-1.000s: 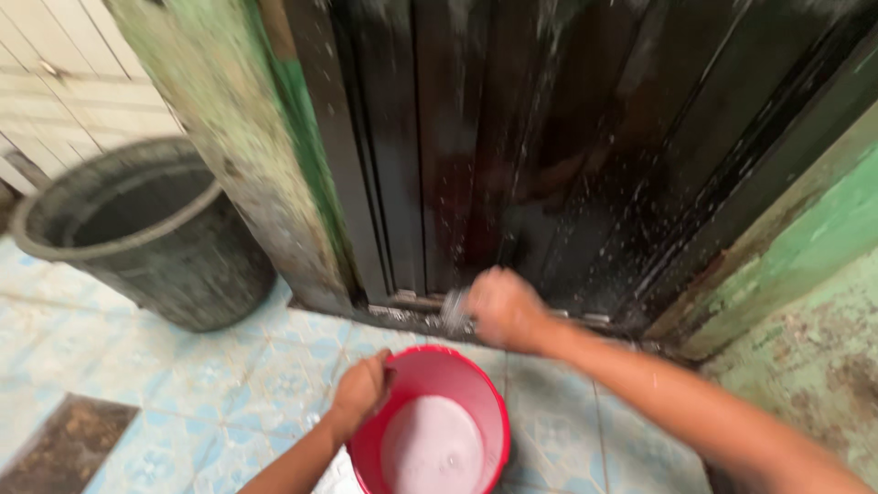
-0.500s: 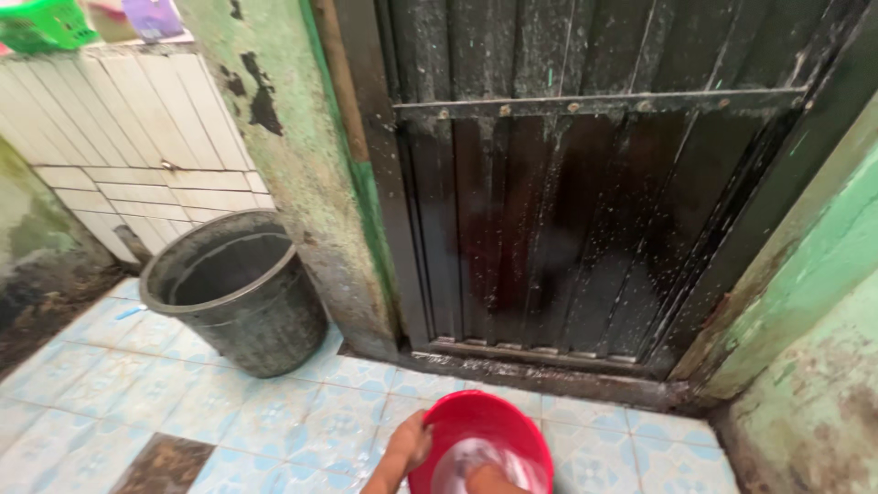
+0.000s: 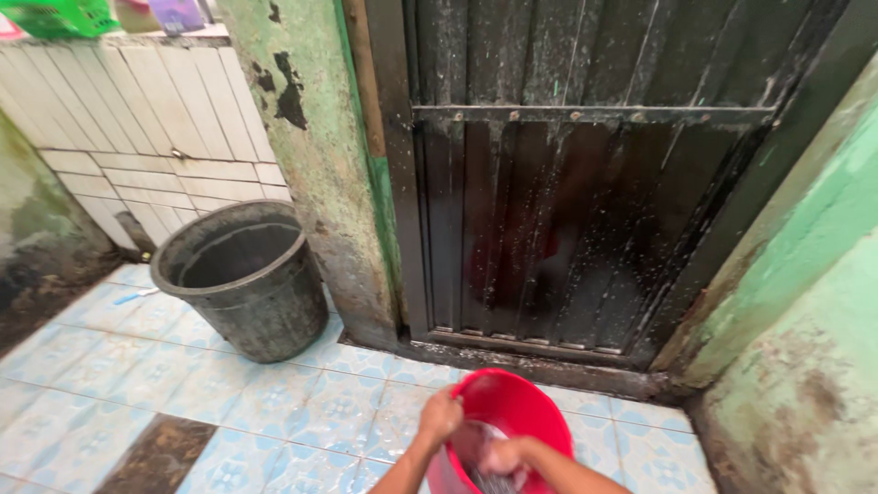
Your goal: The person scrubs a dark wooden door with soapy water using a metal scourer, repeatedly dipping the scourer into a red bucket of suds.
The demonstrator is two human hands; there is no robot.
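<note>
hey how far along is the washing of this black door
Done so far: the lower part of the black door looks wet and glossy, flecked with white spots. In hand: the left hand grips the red bucket rim while the right hand dips inside. Left: the upper panels look duller.

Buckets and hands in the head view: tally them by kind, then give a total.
Red bucket: 1
Dark grey bucket: 1
Hands: 2, the left hand on the red bucket's rim, the right hand inside it
Total: 4
</note>
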